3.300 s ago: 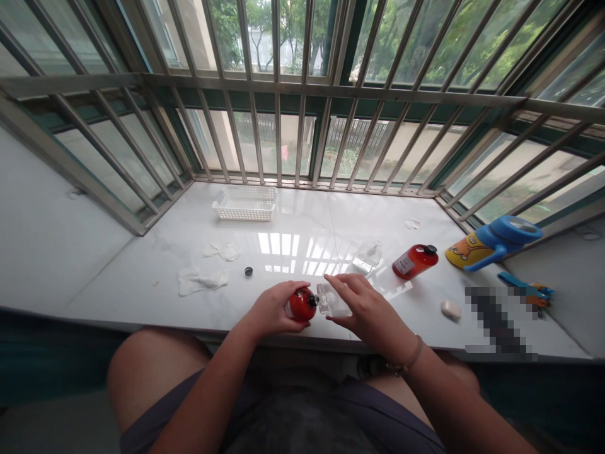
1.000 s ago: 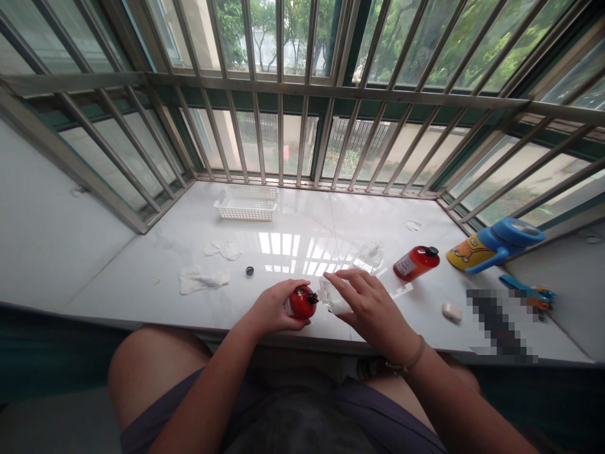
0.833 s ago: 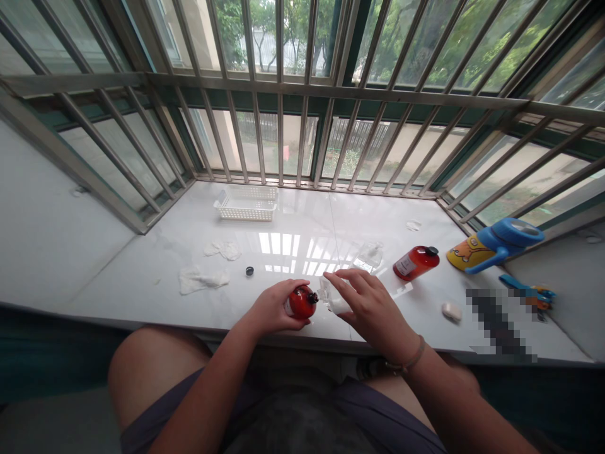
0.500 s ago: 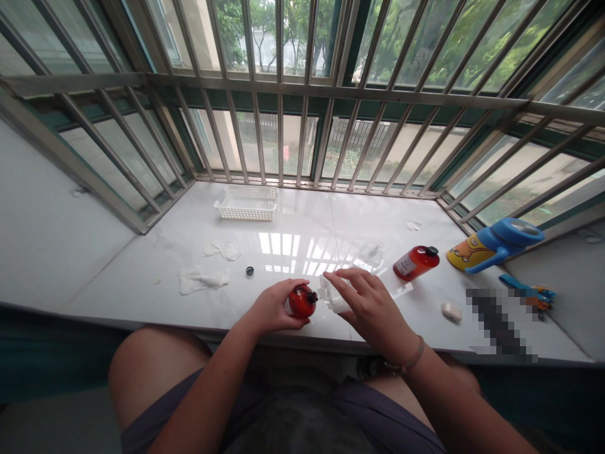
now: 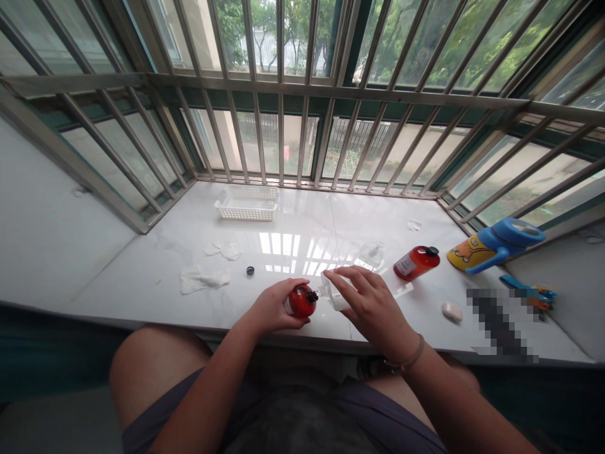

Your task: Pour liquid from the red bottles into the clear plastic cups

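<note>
My left hand [image 5: 278, 307] is wrapped round a red bottle [image 5: 300, 302], tilted so that its dark, uncapped neck points right. In my right hand [image 5: 371, 299] is a small clear bottle [image 5: 334, 294], gripped between thumb and fingers and tipped with its neck toward the red bottle's mouth. The two necks are very close; whether they touch I cannot tell. A small black cap [image 5: 250, 271] lies on the white ledge [image 5: 302, 208] to the left of my hands. Just beyond my right hand is another clear container [image 5: 369, 255].
A white perforated basket [image 5: 246, 205] stands at the back left, with crumpled tissues [image 5: 205, 279] nearer. To the right are a second red bottle [image 5: 416, 263], a blue-and-yellow flask [image 5: 494, 244], a pale soap-like lump [image 5: 452, 311] and keys on a blue strap [image 5: 529, 290]. Metal bars [image 5: 281, 135] line the window.
The clear bottle in my right hand has shifted very slightly. Otherwise both hands and the things on the ledge stay as they were.
</note>
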Motion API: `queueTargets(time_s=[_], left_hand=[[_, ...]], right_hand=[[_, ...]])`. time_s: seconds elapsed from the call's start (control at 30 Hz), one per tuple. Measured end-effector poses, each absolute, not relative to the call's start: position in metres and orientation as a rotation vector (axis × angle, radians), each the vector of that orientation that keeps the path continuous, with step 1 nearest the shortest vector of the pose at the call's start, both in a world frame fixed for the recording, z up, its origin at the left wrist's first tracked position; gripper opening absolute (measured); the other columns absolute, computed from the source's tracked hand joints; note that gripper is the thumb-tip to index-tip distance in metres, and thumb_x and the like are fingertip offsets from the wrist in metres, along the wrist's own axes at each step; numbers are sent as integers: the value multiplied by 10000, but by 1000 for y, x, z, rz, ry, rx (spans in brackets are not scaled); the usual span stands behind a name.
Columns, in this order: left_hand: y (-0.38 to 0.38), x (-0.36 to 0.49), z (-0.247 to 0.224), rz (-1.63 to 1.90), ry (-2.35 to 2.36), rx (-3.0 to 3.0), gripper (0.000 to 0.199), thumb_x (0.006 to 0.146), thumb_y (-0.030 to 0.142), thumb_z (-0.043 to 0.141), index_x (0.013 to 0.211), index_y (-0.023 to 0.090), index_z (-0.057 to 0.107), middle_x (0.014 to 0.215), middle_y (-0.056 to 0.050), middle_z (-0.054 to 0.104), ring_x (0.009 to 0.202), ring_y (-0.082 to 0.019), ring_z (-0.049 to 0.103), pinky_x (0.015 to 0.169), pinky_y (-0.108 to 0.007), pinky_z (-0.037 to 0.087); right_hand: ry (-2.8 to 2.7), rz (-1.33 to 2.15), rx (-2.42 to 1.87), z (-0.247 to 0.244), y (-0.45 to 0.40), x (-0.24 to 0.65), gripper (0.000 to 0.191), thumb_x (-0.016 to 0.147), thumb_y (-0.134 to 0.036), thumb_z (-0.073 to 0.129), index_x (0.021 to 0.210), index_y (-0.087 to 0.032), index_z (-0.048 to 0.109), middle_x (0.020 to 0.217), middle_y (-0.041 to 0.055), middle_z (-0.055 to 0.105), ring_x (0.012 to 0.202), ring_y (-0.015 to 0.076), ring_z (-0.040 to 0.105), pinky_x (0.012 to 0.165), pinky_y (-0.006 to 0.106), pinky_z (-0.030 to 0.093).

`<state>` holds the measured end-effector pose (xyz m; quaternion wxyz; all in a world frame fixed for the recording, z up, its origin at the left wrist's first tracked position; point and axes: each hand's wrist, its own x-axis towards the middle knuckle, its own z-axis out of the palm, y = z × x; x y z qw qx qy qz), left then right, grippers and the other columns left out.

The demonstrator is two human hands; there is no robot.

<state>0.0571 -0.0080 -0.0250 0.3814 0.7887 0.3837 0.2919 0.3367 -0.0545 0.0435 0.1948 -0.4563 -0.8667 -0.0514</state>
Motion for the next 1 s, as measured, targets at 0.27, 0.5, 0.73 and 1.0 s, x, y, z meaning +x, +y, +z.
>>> queueTargets(time_s=[0.27, 0.5, 0.73, 1.0], left_hand=[[-8, 57, -24, 748, 980, 2009, 832, 684, 312, 955, 1452, 326, 637, 1452, -57, 699, 1306, -333, 687, 1144, -437, 551], [-8, 57, -26, 753, 978, 2014, 835, 685, 312, 957, 1454, 324, 633, 1448, -53, 698, 1302, -328, 685, 1140, -425, 547], [-7, 57, -27, 756, 976, 1998, 840, 688, 314, 958, 1460, 327, 627, 1457, -49, 692, 1309, -326, 681, 1146, -421, 539], [-7, 57, -29, 762, 977, 2007, 851, 680, 312, 963, 1461, 334, 624, 1455, -38, 693, 1303, -320, 684, 1140, -415, 541]], right_hand=[[-2422, -163, -1261, 46, -55, 336, 865, 905, -41, 697, 1672, -302, 394, 1452, 115, 640, 1321, 362, 572, 1136, 582, 497], [-2420, -179, -1257, 46, -55, 336, 896, 859, 0, 706, 1658, -296, 430, 1452, 114, 648, 1333, 358, 573, 1141, 565, 497], [-2405, -283, -1204, 46, -55, 334, 757, 905, -1, 650, 1609, -239, 500, 1427, 113, 670, 1315, 334, 578, 1118, 524, 500], [-2411, -357, -1181, 46, -53, 333, 694, 947, -25, 628, 1601, -228, 514, 1421, 116, 678, 1317, 325, 579, 1077, 504, 504]])
